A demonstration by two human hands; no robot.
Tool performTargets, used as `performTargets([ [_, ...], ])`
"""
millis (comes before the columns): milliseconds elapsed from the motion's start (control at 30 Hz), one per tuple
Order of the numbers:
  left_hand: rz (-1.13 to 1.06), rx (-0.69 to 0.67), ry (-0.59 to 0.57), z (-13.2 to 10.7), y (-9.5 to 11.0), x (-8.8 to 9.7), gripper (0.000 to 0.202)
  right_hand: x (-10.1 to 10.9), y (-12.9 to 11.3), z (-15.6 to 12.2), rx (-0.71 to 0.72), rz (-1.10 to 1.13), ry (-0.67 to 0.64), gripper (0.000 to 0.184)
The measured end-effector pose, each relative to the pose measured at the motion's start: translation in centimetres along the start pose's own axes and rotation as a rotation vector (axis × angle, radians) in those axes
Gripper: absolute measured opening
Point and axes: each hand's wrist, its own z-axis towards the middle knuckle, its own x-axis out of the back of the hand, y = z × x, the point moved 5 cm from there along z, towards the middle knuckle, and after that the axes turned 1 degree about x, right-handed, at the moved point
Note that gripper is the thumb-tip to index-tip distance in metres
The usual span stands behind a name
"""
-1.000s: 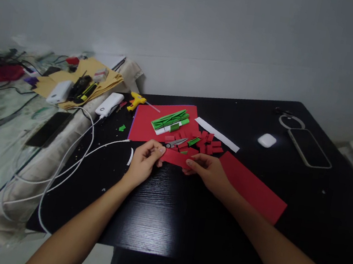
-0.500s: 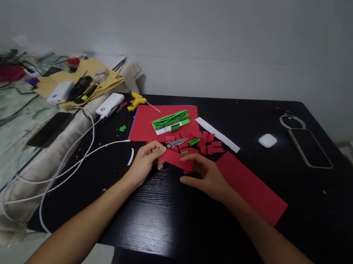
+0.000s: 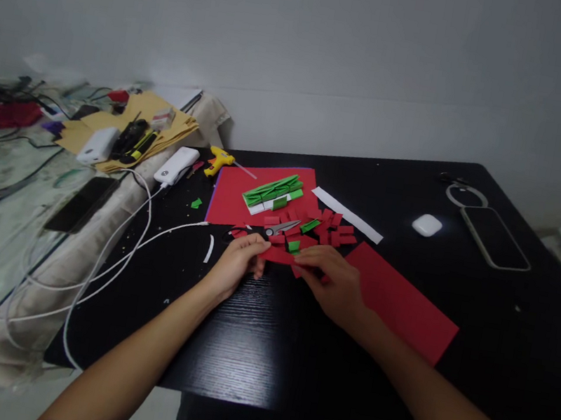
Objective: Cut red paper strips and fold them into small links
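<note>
My left hand [image 3: 239, 262] and my right hand [image 3: 332, 280] both pinch a small red paper strip [image 3: 278, 255] low over the black desk [image 3: 248, 347]. The strip runs between my fingertips and looks bent or folded. Just behind it lie scissors [image 3: 278, 227] among several small red paper pieces [image 3: 333, 229] and a green scrap [image 3: 294, 245]. A large red sheet [image 3: 399, 300] lies under my right wrist.
Another red sheet [image 3: 232, 195] holds folded green paper [image 3: 271, 189]. A white strip [image 3: 346, 214], a yellow glue gun [image 3: 219, 160], a power bank [image 3: 177, 165] with white cables [image 3: 107, 261], an earbud case [image 3: 426, 225] and a phone [image 3: 494, 237] lie around.
My hands have drawn closer together and the red strip between them has gone from flat and long to shorter and bent. My right hand has shifted left over it.
</note>
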Motion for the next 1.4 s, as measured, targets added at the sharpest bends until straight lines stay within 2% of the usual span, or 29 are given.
performTargets([
  [67, 0.103, -0.057, 0.025, 0.1, 0.3, 0.4, 0.040, 0.0, 0.6, 0.1, -0.176, 0.055, -0.003, 0.006],
  [200, 0.289, -0.316, 0.122, -0.4, 2.1, 1.0, 0.041, -0.1, 1.9, 0.1, -0.474, 0.209, -0.005, 0.016],
  [300, 0.370, -0.451, 0.060, -1.3, 3.0, 0.2, 0.029, -0.3, 2.6, 0.0, -0.569, 0.307, 0.005, 0.020],
  [367, 0.405, -0.470, 0.041, -1.6, 3.1, -0.2, 0.027, -0.5, 2.8, -0.1, -0.609, 0.358, 0.002, 0.023],
  [500, 0.368, -0.476, 0.091, -1.7, 2.8, -0.3, 0.023, -0.6, 2.9, -0.2, -0.662, 0.425, -0.017, 0.025],
  [733, 0.291, -0.490, 0.150, -1.6, 2.5, 0.1, 0.027, -0.8, 3.3, -0.3, -0.666, 0.431, -0.019, 0.028],
  [867, 0.307, -0.492, 0.151, -1.6, 2.5, 0.1, 0.026, -0.8, 3.1, 0.0, -0.592, 0.450, -0.019, 0.027],
  [1067, 0.342, -0.494, 0.142, -1.6, 2.7, 0.1, 0.021, -0.5, 2.3, 0.3, -0.501, 0.348, -0.015, 0.018],
  [1200, 0.375, -0.499, 0.079, -1.5, 2.3, -0.3, 0.020, -0.5, 1.9, 0.2, -0.448, 0.289, -0.039, 0.013],
  [1300, 0.465, -0.523, -0.007, -1.6, 1.9, -0.9, 0.018, -1.0, 1.6, 0.0, -0.415, 0.305, -0.103, 0.012],
  [1400, 0.512, -0.554, -0.044, -1.8, 1.4, -1.5, 0.020, -1.4, 1.5, -0.2, -0.400, 0.335, -0.112, 0.013],
])
